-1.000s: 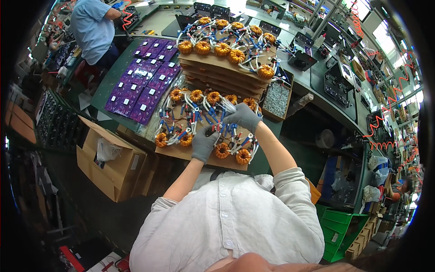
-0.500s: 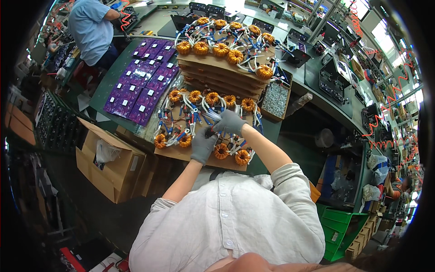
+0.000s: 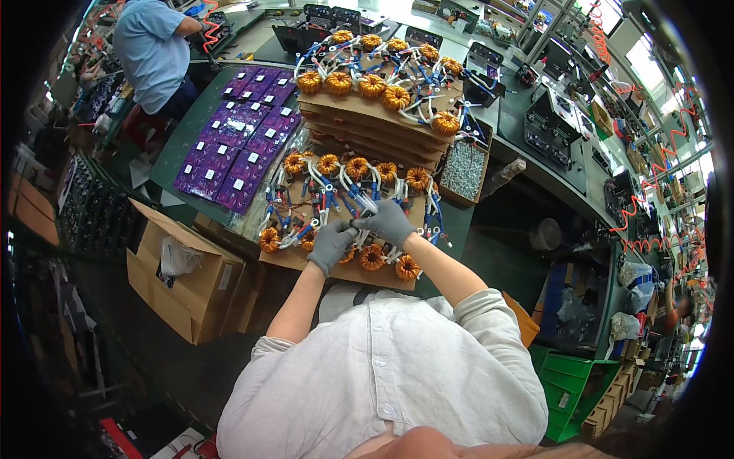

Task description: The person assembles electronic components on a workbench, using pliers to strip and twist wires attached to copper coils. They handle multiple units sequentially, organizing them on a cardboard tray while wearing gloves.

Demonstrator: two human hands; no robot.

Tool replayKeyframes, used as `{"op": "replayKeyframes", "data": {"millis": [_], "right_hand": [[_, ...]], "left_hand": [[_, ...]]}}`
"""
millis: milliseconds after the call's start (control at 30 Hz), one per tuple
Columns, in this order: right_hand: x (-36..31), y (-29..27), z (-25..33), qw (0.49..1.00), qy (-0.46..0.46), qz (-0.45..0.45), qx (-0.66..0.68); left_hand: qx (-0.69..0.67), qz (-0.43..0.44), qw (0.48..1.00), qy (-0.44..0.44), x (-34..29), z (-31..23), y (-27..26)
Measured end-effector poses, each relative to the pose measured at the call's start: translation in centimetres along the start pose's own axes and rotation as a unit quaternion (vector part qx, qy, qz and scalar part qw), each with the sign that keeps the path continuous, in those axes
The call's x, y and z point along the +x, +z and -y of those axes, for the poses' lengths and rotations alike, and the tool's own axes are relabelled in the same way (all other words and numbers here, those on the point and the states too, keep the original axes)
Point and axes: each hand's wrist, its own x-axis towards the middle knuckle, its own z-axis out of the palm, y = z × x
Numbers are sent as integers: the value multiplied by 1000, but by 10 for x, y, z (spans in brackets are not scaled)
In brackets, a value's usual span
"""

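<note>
Both my hands wear grey gloves and meet over a cardboard sheet point(image 3: 306, 264) covered with copper-wound ring coils point(image 3: 372, 256) on white, blue and red leads. My right hand point(image 3: 388, 222) is closed round a slim clear tube-like thing point(image 3: 365, 203), which sticks out toward the far side; its exact kind is not plain. My left hand point(image 3: 332, 245) is closed in a pinch, its fingertips touching those of the right. Something small and dark shows at the fingertips, too small to name. Behind my hands lies a far row of coils point(image 3: 357, 167) with ring-ended leads.
Beyond stands a stack of cardboard layers point(image 3: 367, 126) topped with more coils point(image 3: 372, 84). Purple panels point(image 3: 229, 145) lie to the left, and a box of small metal parts point(image 3: 463, 170) sits at right. An open carton point(image 3: 180, 287) stands lower left; a person in blue point(image 3: 153, 53) works beyond.
My left hand has shifted a little left and toward me. The right hand has dropped slightly nearer, and the clear tube-like thing has turned, now standing out more plainly.
</note>
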Motion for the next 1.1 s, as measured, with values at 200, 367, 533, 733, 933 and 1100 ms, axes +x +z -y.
{"op": "replayKeyframes", "data": {"millis": [200, 367, 533, 733, 933, 1100], "right_hand": [[2, -1, -1, 991, 16, 26, 131], [6, -4, 6, 981, 77, 8, 178], [-2, -14, 15, 975, 101, 33, 196], [1, -12, 6, 957, 121, 45, 261], [8, -13, -6, 930, 133, 88, 331], [12, -4, -6, 968, 48, 38, 242]], "left_hand": [[-151, 94, 984, -6, -23, -21, -8], [-252, 43, 966, -29, -17, -23, -5], [-167, -5, 982, 88, -18, -11, 6], [-212, -58, 975, -38, -9, -21, 9], [-198, -56, 978, -40, -5, -18, 8], [-168, -76, 982, -31, -3, -20, 14]]}}
